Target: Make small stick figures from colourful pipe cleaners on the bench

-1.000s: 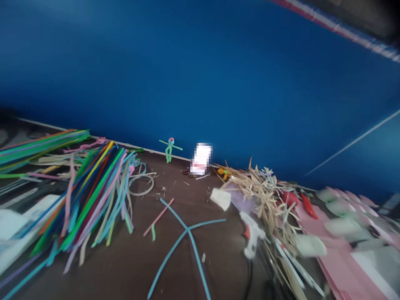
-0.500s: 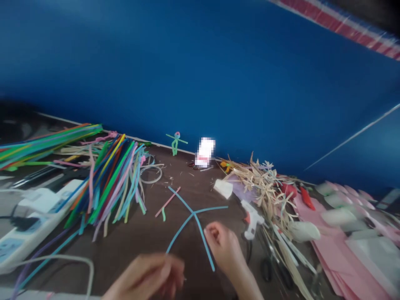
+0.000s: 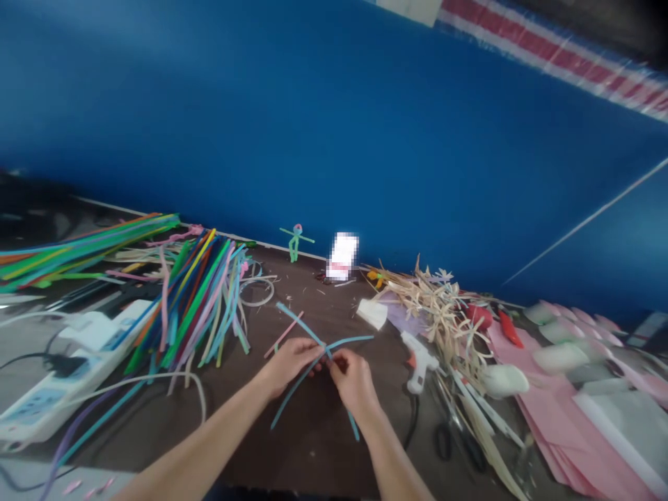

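Light-blue pipe cleaners (image 3: 352, 340), joined in an X, lie over the dark tabletop (image 3: 313, 459). My left hand (image 3: 292, 363) pinches them just left of the crossing. From the other side my right hand (image 3: 355, 381) grips close to the same crossing, its fingers curled. The fingertips of both hands almost meet there and partly cover the joint. Behind my left hand lies a short pink pipe cleaner (image 3: 284, 334). Farther back, a small green pipe-cleaner figure (image 3: 294, 243) stands with arms outstretched.
Many coloured pipe cleaners (image 3: 193, 299) and a white power strip (image 3: 46, 400) lie at left. To the right are a glue gun (image 3: 419, 362), scissors (image 3: 443, 442), pale dried strips (image 3: 438, 299) and pink sheets (image 3: 547, 424). A blurred-out bright rectangle (image 3: 343, 256) stands by the blue wall (image 3: 313, 125).
Both hands have moved up and inward from below and beside the blue X to its crossing and taken hold there. The X has shifted slightly.
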